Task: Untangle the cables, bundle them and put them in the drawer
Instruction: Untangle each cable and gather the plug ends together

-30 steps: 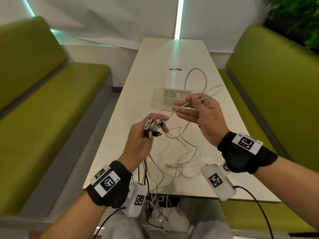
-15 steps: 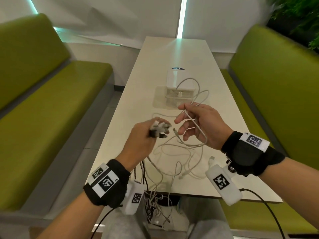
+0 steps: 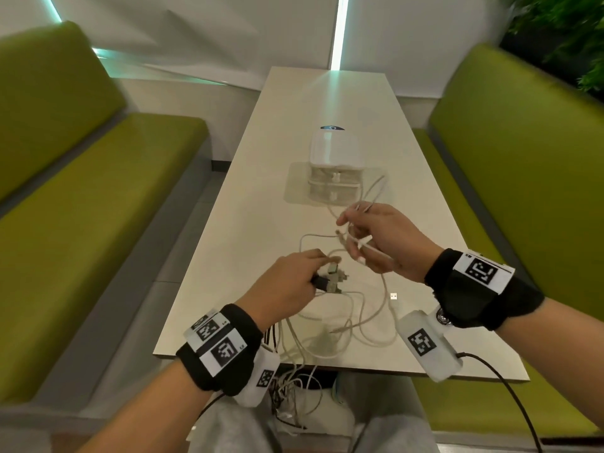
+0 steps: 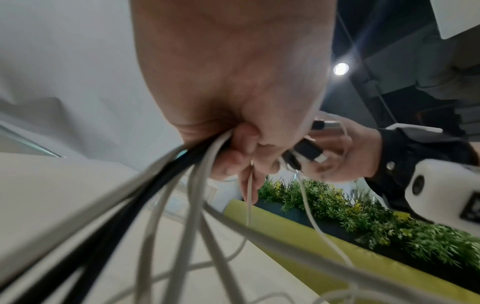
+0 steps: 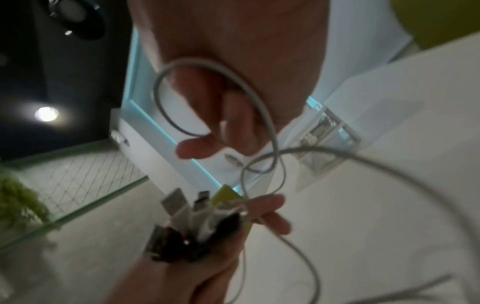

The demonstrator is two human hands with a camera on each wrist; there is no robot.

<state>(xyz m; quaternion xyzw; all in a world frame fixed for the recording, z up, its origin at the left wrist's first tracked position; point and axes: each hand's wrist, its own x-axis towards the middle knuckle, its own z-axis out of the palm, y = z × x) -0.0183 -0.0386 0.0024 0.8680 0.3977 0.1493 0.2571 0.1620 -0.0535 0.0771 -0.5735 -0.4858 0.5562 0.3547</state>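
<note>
My left hand [image 3: 313, 273] grips a bunch of white and black cable ends [image 3: 331, 281] just above the table; in the left wrist view its fingers [image 4: 233, 156] close round several cables [image 4: 197, 185] that hang down over the near table edge. My right hand [image 3: 354, 238], a little beyond and to the right, holds a white cable [image 3: 366, 243] looped round its curled fingers [image 5: 207, 148]. The bunched plugs [image 5: 197, 209] show below it in the right wrist view. More white cable [image 3: 359, 325] lies in loose loops on the table. A small white drawer unit [image 3: 333, 152] stands beyond both hands.
The long beige table [image 3: 255, 223] runs away from me between two green benches [image 3: 98, 207] [image 3: 523, 158]. A loose USB plug [image 3: 394, 295] lies near my right wrist. Cables dangle off the near edge into my lap [image 3: 294, 397]. Plants [image 3: 572, 37] stand at the far right.
Both hands have come down toward the table and closer together. The right hand has turned and drawn in the white cable, whose loop stood higher near the drawer unit.
</note>
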